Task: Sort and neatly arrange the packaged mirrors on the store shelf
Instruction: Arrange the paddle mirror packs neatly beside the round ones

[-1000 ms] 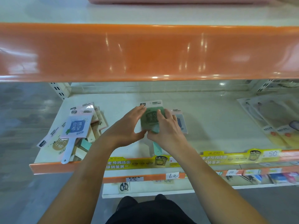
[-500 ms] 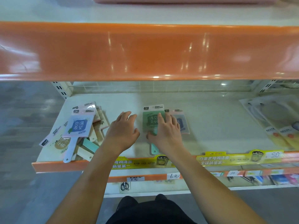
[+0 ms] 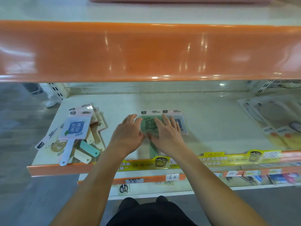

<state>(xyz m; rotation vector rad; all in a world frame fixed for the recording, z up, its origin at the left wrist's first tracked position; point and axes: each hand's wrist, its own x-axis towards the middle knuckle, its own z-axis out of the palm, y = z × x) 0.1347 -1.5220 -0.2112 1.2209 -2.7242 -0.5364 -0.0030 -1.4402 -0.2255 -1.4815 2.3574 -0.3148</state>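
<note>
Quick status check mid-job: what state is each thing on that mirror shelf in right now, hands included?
Green packaged hand mirror: flat on shelf, handle toward the front edge, under both hands.
Grey-blue packaged mirror: flat, directly right of the green one, partly under it.
Pile of packaged mirrors at the shelf's left end: jumbled, overlapping, unsorted.
Left hand: fingers straight, at the green mirror's left edge.
Right hand: fingers spread, pressing on the green mirror.
</note>
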